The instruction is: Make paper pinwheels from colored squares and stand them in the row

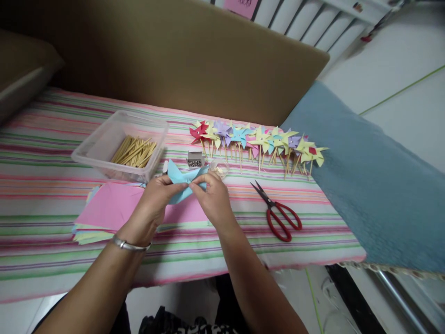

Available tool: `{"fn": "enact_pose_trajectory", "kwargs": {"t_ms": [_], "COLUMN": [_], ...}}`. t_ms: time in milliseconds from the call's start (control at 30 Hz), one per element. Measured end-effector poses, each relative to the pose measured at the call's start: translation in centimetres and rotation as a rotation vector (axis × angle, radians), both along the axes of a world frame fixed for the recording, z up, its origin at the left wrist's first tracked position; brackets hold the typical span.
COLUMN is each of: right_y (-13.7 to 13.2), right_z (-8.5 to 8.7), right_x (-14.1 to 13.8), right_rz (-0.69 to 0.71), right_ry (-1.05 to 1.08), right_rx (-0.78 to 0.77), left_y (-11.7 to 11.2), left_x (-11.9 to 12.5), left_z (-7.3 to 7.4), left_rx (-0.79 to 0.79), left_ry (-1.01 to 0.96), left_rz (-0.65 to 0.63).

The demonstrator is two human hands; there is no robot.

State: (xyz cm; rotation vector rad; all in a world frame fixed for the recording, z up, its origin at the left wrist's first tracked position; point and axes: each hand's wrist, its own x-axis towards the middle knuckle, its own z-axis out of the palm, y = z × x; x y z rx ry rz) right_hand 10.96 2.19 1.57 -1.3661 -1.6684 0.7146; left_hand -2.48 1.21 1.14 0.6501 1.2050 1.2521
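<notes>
Between both hands is a blue paper pinwheel (181,175), its corners folded toward the centre. My left hand (158,197) grips its left side with thumb and fingers. My right hand (213,195) pinches near its centre and right side; whether a pin sits under the fingertips cannot be made out. Below the hands lies a stack of coloured paper (111,206), pink on top, with another pink sheet (184,211) to its right. Just behind the pinwheel stand a small box of metal pins (195,160) and a small clear round container (219,168) with pale bits inside.
A clear plastic bin (100,139) holds many short wooden sticks (135,152). Finished pinwheels on sticks (260,139) lie in a row at the back right. Red-handled scissors (276,211) rest right of my hands. A cardboard panel (174,60) stands behind the striped cloth (215,260).
</notes>
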Motion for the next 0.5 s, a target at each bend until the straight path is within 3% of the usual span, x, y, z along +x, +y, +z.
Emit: {"fn": "enact_pose_trajectory", "kwargs": {"t_ms": [67, 167, 267, 367, 500], "right_y": [-0.1, -0.3, -0.7, -1.0, -1.1], "right_z": [0.6, 2.0, 3.2, 3.3, 2.6], "right_x": [0.5, 1.4, 2.0, 2.1, 2.0], "right_rz": [-0.051, -0.115, 0.051, 0.263, 0.325], "right_ry": [0.015, -0.004, -0.162, -0.325, -0.400], "right_rx": [0.003, 0.123, 0.221, 0.124, 0.022], "left_y": [0.1, 0.1, 0.0, -0.1, -0.2], "left_x": [-0.3, -0.5, -0.5, -0.3, 0.0], "left_z": [0.0, 0.1, -0.2, -0.8, -1.2], "left_rx": [0.000, -0.001, 0.023, 0.083, 0.111], "left_ry": [0.076, 0.181, 0.271, 0.354, 0.427], "left_rz": [-0.001, -0.050, -0.153, -0.272, -0.335]}}
